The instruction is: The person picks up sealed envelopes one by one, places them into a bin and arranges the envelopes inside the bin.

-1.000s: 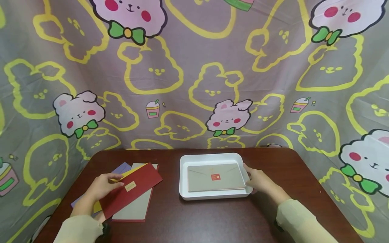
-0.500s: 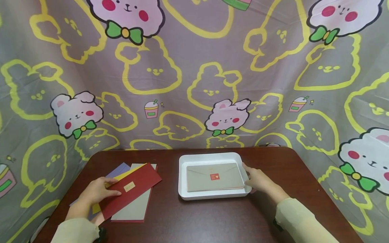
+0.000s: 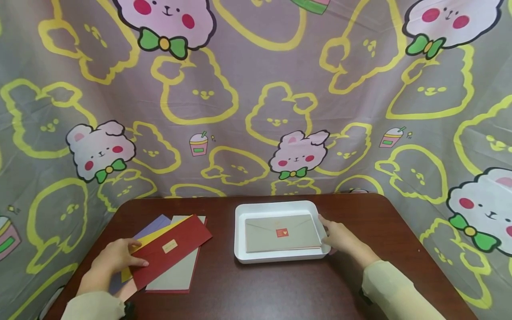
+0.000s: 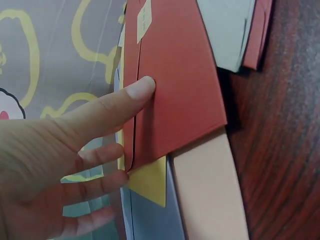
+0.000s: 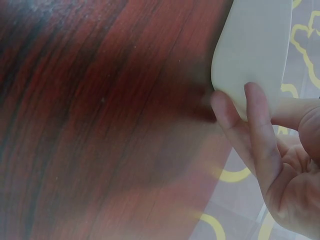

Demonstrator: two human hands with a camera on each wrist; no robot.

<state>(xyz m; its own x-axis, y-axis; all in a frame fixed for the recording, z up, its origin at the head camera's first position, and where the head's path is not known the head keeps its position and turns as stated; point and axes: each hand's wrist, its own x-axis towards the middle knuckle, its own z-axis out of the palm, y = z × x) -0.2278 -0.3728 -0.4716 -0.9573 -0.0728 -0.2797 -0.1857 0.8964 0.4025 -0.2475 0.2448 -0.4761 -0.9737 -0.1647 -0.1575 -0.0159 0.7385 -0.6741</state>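
My left hand is at the left end of a fanned pile of envelopes. Its thumb lies over the top red envelope, and the other fingers are spread along the pile's edge. Under the red one show a yellow envelope, a purple envelope, a peach envelope and a grey envelope with red beneath. My right hand holds the right side of a white tray, two fingertips against its outer wall. Inside the tray lies a grey envelope with a red square sticker.
The dark wooden table carries both the pile and the tray, with a gap between them. A patterned cloth hangs behind and along both sides of the table.
My left hand has slid left and toward me along the envelopes, its thumb drawing back from the red one's label. The pile, tray and right hand stay almost in place.
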